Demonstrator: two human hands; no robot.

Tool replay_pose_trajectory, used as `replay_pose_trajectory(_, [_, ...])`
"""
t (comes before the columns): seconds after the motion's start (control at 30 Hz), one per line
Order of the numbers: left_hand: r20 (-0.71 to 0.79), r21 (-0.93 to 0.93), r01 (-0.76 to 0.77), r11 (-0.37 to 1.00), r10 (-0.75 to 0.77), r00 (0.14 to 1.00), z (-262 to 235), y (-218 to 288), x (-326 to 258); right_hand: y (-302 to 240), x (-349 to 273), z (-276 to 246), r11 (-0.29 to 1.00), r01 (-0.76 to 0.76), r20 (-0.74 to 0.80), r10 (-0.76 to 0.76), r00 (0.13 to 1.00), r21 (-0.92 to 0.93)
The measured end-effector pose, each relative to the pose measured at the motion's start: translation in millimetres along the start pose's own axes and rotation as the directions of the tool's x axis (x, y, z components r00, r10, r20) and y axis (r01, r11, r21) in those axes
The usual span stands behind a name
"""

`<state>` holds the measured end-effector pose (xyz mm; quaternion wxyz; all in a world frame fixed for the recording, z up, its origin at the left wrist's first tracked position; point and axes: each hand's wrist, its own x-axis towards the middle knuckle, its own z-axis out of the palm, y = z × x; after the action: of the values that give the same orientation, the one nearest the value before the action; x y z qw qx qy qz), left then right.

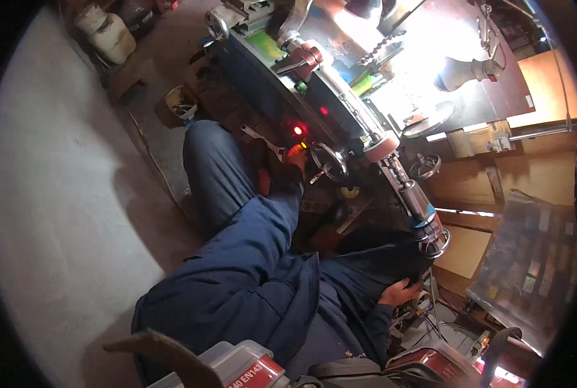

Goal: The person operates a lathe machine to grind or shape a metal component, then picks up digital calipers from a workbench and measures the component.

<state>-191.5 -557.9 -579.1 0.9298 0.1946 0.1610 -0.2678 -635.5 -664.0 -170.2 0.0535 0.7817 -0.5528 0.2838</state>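
My left hand (294, 155) reaches between my knees to the machine's front, beside a glowing red light (298, 130) and a small yellow spot. It is dim there and tinted red. Whether its fingers hold anything is not visible. Just right of it stands a handwheel (329, 162) with a crank handle. A flat metal bar-like tool (255, 134) lies near that hand, its kind unclear. My right hand (398, 293) rests against my right thigh with fingers stretched out, and nothing shows in it. A roll of tape (423, 301) is close to its fingertips.
The lathe-like machine (353, 110) runs diagonally ahead, with a second handwheel (425, 166) on its far side. A bright lamp (463, 72) glares over it. Left are a small bucket (181, 102) and a pale canister (106, 35). A plastic-wrapped panel (524, 258) leans at right.
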Motion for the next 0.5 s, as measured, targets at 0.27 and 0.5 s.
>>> replay_pose_trajectory(0.27, [0.445,0.663,-0.193,-0.723,0.174,0.878,-17.3,51.9,58.1,-40.8,7.2,-6.7,0.996,0.059,0.082,-0.065,0.995,0.074])
replay_pose_trajectory(0.5, [-0.16,0.838,-0.157,0.523,0.511,0.845,133.5,102.5,-16.9,-92.3,64.6,-35.7,0.947,0.208,-0.107,-0.187,0.977,0.245])
